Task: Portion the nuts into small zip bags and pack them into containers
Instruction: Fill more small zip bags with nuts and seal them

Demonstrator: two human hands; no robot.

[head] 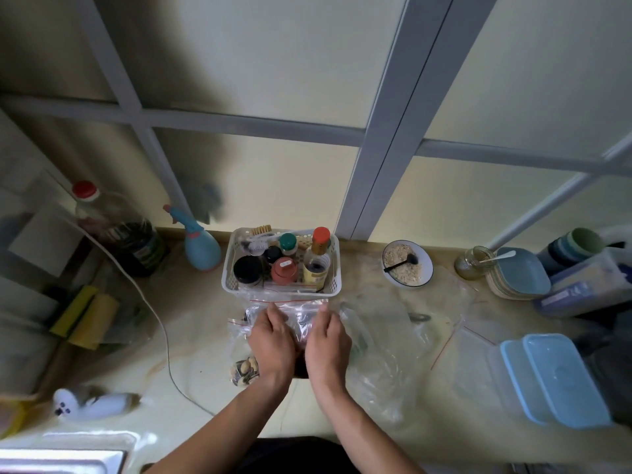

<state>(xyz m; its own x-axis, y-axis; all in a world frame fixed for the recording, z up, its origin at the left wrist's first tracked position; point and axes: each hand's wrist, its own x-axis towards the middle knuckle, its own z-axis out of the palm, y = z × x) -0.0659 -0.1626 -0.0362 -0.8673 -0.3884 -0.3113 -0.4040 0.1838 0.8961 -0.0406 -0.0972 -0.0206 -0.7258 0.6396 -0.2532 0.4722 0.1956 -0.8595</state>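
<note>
Clear zip bag (pixel 297 314) flat on counter, red seal strip, dark contents, possibly nuts.

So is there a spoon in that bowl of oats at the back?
Yes, a dark spoon lies in the bowl, handle over its left rim.
</note>
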